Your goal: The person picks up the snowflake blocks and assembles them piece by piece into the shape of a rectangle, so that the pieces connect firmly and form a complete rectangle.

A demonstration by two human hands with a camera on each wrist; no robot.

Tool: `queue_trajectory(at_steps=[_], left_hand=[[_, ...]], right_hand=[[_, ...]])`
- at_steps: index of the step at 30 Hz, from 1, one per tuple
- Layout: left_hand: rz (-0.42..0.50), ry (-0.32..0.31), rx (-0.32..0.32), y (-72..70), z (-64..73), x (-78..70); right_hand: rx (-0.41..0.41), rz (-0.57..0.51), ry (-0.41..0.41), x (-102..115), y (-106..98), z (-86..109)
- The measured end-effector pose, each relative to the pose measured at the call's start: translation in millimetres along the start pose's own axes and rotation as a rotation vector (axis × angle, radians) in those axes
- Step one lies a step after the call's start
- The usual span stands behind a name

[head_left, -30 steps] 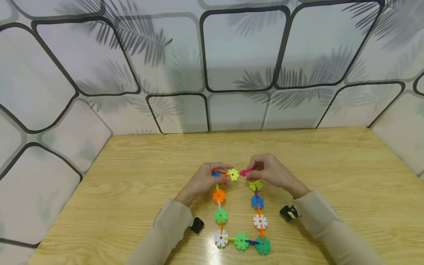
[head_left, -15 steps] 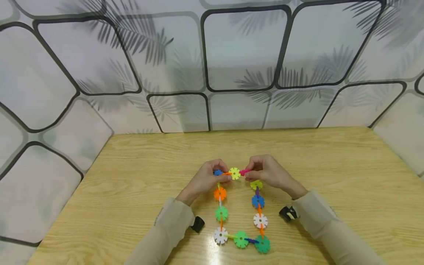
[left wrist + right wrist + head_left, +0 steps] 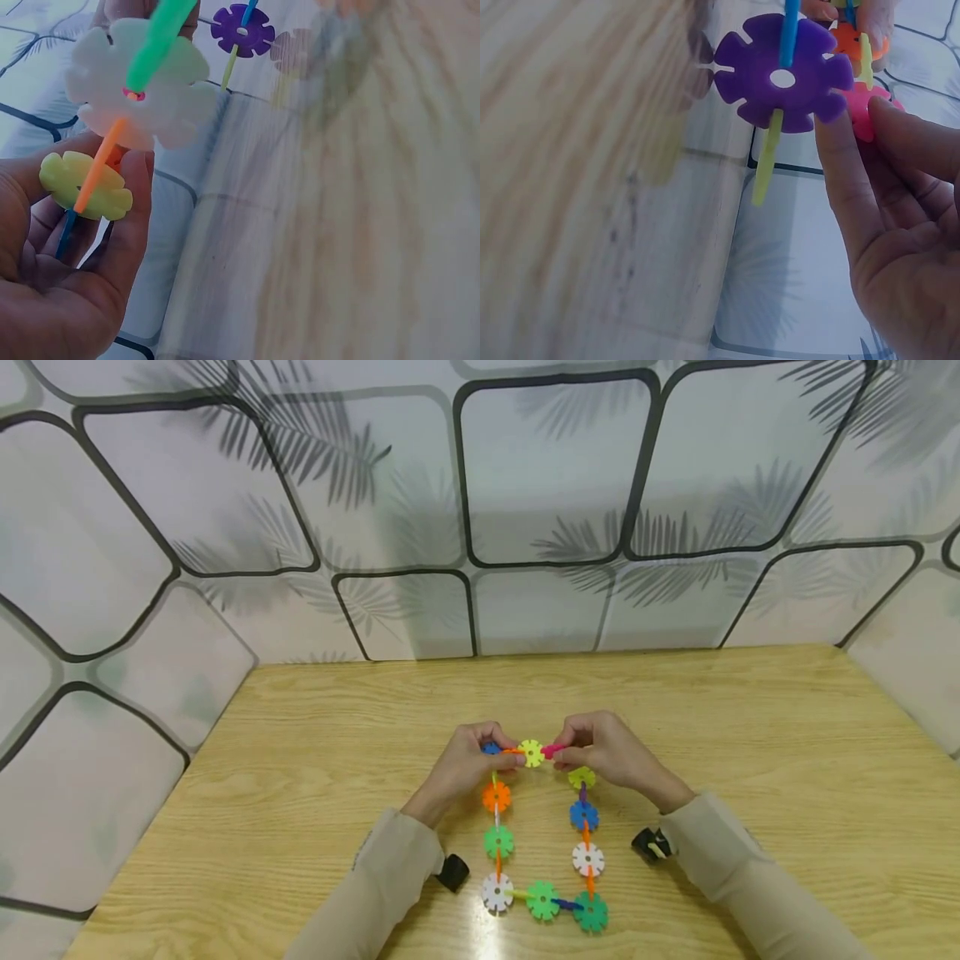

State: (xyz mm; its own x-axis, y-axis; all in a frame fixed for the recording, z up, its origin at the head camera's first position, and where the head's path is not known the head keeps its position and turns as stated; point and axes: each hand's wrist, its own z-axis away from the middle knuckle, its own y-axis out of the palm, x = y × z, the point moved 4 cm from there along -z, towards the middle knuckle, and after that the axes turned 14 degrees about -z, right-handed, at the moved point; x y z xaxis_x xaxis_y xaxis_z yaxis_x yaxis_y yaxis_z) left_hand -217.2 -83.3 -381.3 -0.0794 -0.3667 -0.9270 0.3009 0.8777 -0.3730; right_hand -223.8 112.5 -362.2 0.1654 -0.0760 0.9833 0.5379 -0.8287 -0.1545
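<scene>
My left hand (image 3: 462,767) holds one end of a chain of notched plastic discs, its fingers and thumb by a blue disc (image 3: 491,748) and an edge-on orange disc (image 3: 512,751). Beyond those fingertips a yellow disc (image 3: 535,746) faces up. My right hand (image 3: 611,757) pinches a pink disc (image 3: 551,750), also shown as a pink disc (image 3: 860,116) between thumb and finger in the right wrist view. The pink edge meets the yellow disc's rim. Another yellow disc (image 3: 582,779) lies under the right fingers. A white disc (image 3: 176,97) looms large in the left wrist view.
The linked discs run down the left side through an orange disc (image 3: 496,797), across the near side past a light green disc (image 3: 543,900), and up the right through a blue disc (image 3: 584,815). They lie on the wooden table (image 3: 315,760). A patterned wall covering (image 3: 551,472) stands behind.
One second ago a gap separated the pink disc from the yellow disc; now they meet. My left hand has shifted slightly right with the yellow disc. The right hand has barely moved.
</scene>
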Motion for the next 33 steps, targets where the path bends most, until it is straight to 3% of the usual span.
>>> queue_trajectory(at_steps=[13, 18, 27, 33], left_hand=[[0.025, 0.023, 0.012, 0.6, 2.6, -0.7], [0.036, 0.0, 0.029, 0.0, 1.4, 0.1], [-0.019, -0.017, 0.038, 0.7, -0.6, 3.3], [-0.045, -0.002, 0.055, -0.2, -0.7, 1.6]], right_hand=[[0.017, 0.064, -0.03, 5, 6, -0.4], [0.003, 0.053, -0.021, 8, 5, 0.1], [-0.02, 0.22, -0.005, 8, -16, 6.8], [-0.009, 0.265, 0.071, 4, -25, 11.6]])
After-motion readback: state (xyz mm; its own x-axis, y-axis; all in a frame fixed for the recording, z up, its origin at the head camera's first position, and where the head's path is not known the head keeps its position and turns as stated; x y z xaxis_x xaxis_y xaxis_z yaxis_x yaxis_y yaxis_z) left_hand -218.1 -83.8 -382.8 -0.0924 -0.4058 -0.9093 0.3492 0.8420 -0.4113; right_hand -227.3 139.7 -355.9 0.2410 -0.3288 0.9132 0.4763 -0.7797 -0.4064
